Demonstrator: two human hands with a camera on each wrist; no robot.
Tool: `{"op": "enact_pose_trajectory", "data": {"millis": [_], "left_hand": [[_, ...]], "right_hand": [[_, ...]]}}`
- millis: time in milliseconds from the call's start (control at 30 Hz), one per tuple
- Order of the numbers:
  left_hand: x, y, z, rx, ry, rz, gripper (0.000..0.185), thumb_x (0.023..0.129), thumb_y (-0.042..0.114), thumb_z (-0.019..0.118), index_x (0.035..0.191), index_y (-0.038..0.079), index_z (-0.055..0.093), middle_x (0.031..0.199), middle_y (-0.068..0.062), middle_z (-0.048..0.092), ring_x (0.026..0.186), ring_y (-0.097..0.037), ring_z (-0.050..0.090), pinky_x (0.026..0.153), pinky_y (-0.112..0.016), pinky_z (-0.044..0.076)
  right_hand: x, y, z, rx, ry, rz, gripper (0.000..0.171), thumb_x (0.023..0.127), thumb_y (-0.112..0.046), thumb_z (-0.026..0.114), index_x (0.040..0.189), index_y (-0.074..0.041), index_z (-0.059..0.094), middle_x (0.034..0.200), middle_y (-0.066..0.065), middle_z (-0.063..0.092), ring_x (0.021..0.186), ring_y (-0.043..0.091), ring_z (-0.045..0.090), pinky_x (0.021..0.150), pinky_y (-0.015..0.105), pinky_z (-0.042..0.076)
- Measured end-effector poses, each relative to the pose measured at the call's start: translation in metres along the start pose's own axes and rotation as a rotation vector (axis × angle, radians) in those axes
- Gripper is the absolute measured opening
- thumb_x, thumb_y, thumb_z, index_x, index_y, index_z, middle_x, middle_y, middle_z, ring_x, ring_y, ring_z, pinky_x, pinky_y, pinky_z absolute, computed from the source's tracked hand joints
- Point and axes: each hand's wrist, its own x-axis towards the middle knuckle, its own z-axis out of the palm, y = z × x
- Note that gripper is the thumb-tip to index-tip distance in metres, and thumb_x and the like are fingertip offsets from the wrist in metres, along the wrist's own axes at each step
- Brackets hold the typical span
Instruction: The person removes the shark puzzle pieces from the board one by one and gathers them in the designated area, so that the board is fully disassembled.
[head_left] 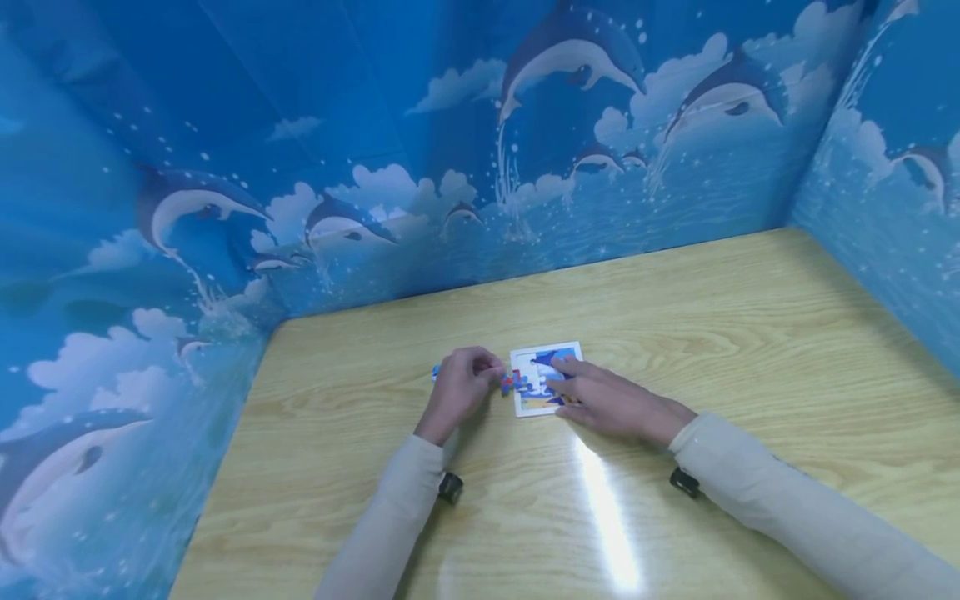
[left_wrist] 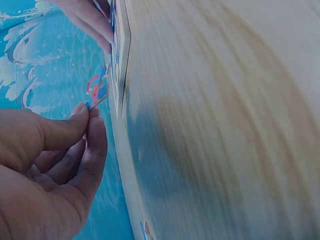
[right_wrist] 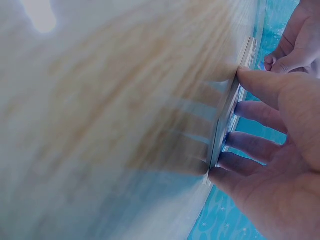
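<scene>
Small square puzzle board [head_left: 545,379] with white border, lying flat on the wooden table, partly filled with a blue picture, small red-and-blue puzzle piece [left_wrist: 96,90] held just off the board's left edge, another blue piece [head_left: 435,372] lying further left

The table [head_left: 750,333] is pale wood-grain, smooth and glossy enough to throw back a bright streak of light. The puzzle board [head_left: 546,379] looks like thin, flat card with a printed, slightly shiny face; the puzzle piece [left_wrist: 96,91] seems the same printed card. The walls [head_left: 225,167] appear smooth, printed sheet. The sleeves [head_left: 787,500] are soft, matt, beige cloth.
</scene>
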Motion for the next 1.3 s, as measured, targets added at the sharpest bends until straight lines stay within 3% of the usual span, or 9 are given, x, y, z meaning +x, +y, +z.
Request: {"op": "enact_pose_trajectory", "data": {"millis": [400, 733, 1300], "left_hand": [[-0.008, -0.011, -0.016, 0.026, 0.006, -0.025, 0.005, 0.091, 0.011, 0.075, 0.093, 0.007, 0.074, 0.084, 0.000, 0.069, 0.078, -0.015, 0.064, 0.078, -0.034, 0.056], [-0.017, -0.028, -0.034, 0.017, 0.013, -0.080, 0.004, 0.093, 0.011, 0.073, 0.093, 0.007, 0.074, 0.082, -0.001, 0.067, 0.075, -0.015, 0.063, 0.069, -0.031, 0.054], [-0.025, -0.052, -0.056, 0.016, 0.037, -0.101, 0.005, 0.092, 0.010, 0.074, 0.088, 0.006, 0.073, 0.082, -0.003, 0.070, 0.076, -0.017, 0.065, 0.072, -0.033, 0.055]], "right_hand": [[0.000, -0.001, 0.000, -0.004, -0.006, 0.013, 0.049, 0.100, -0.024, 0.066, 0.138, 0.005, 0.056, 0.156, 0.028, 0.034, 0.146, 0.044, 0.031, 0.115, 0.055, 0.030], [-0.001, 0.000, 0.001, 0.005, 0.004, -0.001, 0.048, 0.101, -0.023, 0.065, 0.138, 0.005, 0.056, 0.156, 0.028, 0.035, 0.146, 0.043, 0.031, 0.114, 0.055, 0.031], [-0.002, 0.000, 0.000, 0.008, -0.003, 0.003, 0.047, 0.102, -0.023, 0.063, 0.139, 0.005, 0.055, 0.157, 0.027, 0.034, 0.146, 0.043, 0.030, 0.114, 0.055, 0.032]]}}
